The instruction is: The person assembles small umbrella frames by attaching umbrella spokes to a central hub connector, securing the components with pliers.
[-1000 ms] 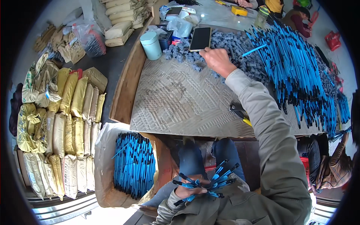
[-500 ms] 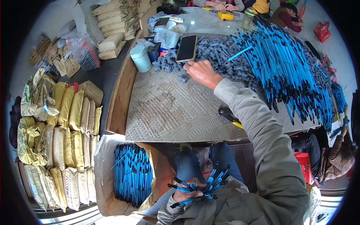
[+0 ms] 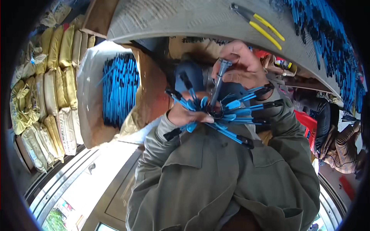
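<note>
In my left hand (image 3: 189, 115) is a bundle of thin blue ribs (image 3: 239, 111) with black tips, fanning outward around its middle; the fingers are closed on it. From the centre of that bundle a dark grey tube (image 3: 217, 86) stands up at a tilt. Its upper end carries a lighter grey flanged head (image 3: 224, 63). Around this end my right hand (image 3: 244, 63) curls with bent fingers, thumb and fingertips close to the head. The lower end of the tube is hidden among the ribs.
Left of my legs an open sack (image 3: 88, 104) holds many blue ribs. Pliers with yellow handles (image 3: 266, 32) lie on the worktable (image 3: 169, 23), near a large heap of blue ribs (image 3: 331, 42). Stacked filled bags (image 3: 61, 104) stand at the far left. A person (image 3: 343, 150) is at the right.
My right hand has come back from the grey pieces on the table to the rib bundle. The bundle is higher in view, with the grey tube now at its centre. The view has tilted down.
</note>
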Available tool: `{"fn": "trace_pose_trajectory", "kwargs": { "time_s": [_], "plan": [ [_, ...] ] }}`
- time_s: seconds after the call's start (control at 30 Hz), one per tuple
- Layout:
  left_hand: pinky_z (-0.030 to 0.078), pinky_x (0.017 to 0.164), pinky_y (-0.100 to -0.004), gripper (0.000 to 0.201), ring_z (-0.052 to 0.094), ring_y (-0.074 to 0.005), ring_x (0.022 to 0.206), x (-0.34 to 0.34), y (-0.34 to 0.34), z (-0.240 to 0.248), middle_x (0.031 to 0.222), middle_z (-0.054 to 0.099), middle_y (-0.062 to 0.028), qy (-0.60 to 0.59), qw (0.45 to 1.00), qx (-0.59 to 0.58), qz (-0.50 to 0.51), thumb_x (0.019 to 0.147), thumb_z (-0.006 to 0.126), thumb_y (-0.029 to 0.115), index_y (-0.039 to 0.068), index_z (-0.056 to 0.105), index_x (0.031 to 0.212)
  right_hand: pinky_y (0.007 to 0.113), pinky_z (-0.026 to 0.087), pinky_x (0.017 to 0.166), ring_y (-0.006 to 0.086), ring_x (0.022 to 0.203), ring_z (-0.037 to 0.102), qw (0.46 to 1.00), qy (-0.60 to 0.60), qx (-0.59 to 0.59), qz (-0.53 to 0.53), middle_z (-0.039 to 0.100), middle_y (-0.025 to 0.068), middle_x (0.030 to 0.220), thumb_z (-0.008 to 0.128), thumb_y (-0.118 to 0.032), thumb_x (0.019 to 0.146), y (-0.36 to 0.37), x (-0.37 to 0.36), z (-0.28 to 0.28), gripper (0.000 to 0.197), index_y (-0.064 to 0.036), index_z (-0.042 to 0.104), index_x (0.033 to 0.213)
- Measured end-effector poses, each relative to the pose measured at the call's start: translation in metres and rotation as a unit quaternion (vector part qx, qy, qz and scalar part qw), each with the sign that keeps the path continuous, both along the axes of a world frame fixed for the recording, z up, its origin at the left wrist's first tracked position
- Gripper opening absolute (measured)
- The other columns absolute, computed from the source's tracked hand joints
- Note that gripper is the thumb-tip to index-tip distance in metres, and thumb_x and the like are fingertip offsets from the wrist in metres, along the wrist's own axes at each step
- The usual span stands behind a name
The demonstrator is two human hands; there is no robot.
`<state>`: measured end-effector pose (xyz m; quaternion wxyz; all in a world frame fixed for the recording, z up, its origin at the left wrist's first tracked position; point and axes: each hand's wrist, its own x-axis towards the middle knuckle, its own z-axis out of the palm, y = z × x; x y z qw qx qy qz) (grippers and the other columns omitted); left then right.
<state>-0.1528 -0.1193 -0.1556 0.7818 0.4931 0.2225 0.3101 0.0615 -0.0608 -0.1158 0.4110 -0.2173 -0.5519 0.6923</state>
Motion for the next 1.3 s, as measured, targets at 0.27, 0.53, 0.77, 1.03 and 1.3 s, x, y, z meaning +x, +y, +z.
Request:
{"fn": "trace_pose_trajectory", "kwargs": {
  "time_s": [0.27,0.53,0.77,1.03,1.3],
  "plan": [
    [0.047,0.075,-0.0269,0.037,0.06,-0.0139,0.083,0.007,-0.034,0.004,0.088,0.064,-0.0068,0.073,0.992,0.038,0.098,0.065,0.078,0.002,-0.001,0.064,0.098,0.038,0.045,0.088,0.0249,0.101,0.057,0.966,0.033,0.178,0.185,0.054,0.0195,0.111,0.067,-0.013,0.081,-0.033,0.012,-0.019,0.051,-0.001,0.042,0.124],
    [0.049,0.072,-0.0266,0.028,0.061,-0.0145,0.082,0.018,-0.047,0.011,0.091,0.063,-0.0105,0.109,0.987,0.024,0.112,0.071,0.072,0.003,-0.002,0.06,0.096,0.034,0.044,0.087,0.021,0.104,0.053,0.998,-0.003,-0.037,-0.044,0.048,0.0129,0.122,0.065,-0.015,0.081,-0.112,0.014,-0.043,0.054,0.001,0.042,0.127],
    [0.048,0.07,-0.0262,0.023,0.059,-0.0135,0.079,0.03,-0.057,0.016,0.088,0.061,-0.0094,0.092,0.976,0.02,0.196,0.072,0.071,0.001,-0.001,0.059,0.092,0.028,0.043,0.082,0.013,0.097,0.052,0.993,-0.018,-0.071,-0.089,0.053,0.0078,0.103,0.074,-0.012,0.073,-0.109,0.004,-0.031,0.054,-0.001,0.046,0.118],
    [0.047,0.073,-0.0283,0.025,0.058,-0.0155,0.083,0.025,-0.063,0.012,0.091,0.06,-0.0084,0.093,0.953,0.114,0.266,0.073,0.072,0.002,0.002,0.059,0.093,0.024,0.045,0.072,0.0093,0.084,0.054,0.985,-0.094,-0.1,-0.108,0.056,0.0041,0.089,0.076,-0.014,0.072,-0.112,-0.004,-0.01,0.046,-0.001,0.05,0.108],
    [0.045,0.077,-0.0306,0.025,0.057,-0.0197,0.086,0.023,-0.061,0.014,0.093,0.058,-0.0096,0.107,0.952,0.149,0.246,0.071,0.074,0.002,0.003,0.06,0.091,0.023,0.045,0.075,0.0093,0.087,0.055,0.981,-0.138,-0.134,-0.025,0.056,0.0039,0.094,0.072,-0.014,0.074,-0.106,-0.001,-0.004,0.035,0.0003,0.053,0.099]
  ]
}}
